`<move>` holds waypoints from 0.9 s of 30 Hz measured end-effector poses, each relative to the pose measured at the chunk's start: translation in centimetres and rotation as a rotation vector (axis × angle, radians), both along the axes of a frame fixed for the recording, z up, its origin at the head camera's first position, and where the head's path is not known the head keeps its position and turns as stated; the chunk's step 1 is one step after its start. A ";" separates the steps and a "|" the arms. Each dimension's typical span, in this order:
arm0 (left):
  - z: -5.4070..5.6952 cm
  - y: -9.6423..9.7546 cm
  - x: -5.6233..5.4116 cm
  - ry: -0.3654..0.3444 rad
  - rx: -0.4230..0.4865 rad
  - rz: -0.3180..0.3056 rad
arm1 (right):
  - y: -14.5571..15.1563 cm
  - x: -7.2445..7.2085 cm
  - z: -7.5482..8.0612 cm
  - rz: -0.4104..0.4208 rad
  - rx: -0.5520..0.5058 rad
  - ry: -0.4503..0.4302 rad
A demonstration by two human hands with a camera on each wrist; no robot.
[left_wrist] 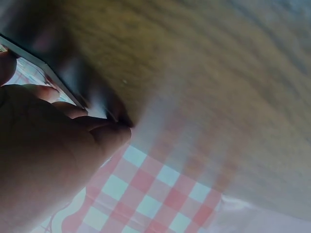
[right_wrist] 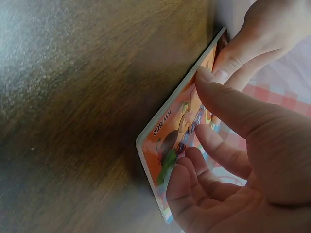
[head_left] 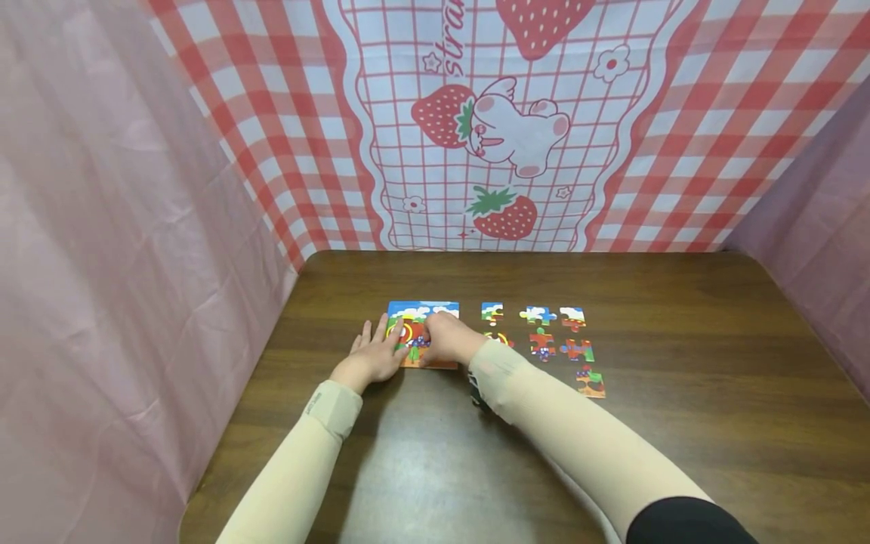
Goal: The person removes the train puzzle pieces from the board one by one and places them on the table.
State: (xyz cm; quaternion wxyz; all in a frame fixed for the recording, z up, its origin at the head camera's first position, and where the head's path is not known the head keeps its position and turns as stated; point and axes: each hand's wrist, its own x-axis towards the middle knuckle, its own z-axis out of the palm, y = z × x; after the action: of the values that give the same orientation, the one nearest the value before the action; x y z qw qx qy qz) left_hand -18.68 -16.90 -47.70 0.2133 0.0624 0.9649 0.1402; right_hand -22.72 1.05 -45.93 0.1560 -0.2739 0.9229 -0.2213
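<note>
A colourful picture puzzle board (head_left: pixel 445 306) lies flat near the table's left side. My left hand (head_left: pixel 370 358) rests at its left edge with fingers spread, some on the board. Close up, the left fingers (left_wrist: pixel 73 109) lie along the board's edge (left_wrist: pixel 65 87). My right hand (head_left: pixel 445 338) is over the board's right half, fingers bent. In the right wrist view its thumb and index fingertip stand at either side of a small orange puzzle piece (right_wrist: pixel 185 122) low on the board (right_wrist: pixel 151 145). The palm side hides part of the picture.
Several loose puzzle pieces lie right of the board, among them a cloud piece (head_left: pixel 538 315), a red-and-purple piece (head_left: pixel 578 350) and a corner piece (head_left: pixel 591 382). The brown wooden table (head_left: pixel 421 461) meets a checked strawberry cloth (head_left: pixel 476 219) behind and pink curtains (head_left: pixel 136 249) at the sides.
</note>
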 end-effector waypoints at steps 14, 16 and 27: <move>-1.7 -0.7 -1.3 -0.050 -0.018 -0.014 | -0.2 0.1 0.2 -0.063 -0.025 -0.044; -1.3 -0.8 -1.2 -0.045 -0.003 -0.023 | -0.2 0.0 0.1 -0.073 -0.027 -0.040; 1.4 -0.7 0.0 -0.111 0.022 -0.061 | -0.1 0.2 0.0 -0.058 -0.047 -0.039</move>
State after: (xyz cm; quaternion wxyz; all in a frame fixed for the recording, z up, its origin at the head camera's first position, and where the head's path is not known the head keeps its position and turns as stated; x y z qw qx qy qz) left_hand -18.66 -17.62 -46.32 0.2699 0.0863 0.9476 0.1475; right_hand -22.50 0.95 -45.89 0.1610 -0.2461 0.9218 -0.2527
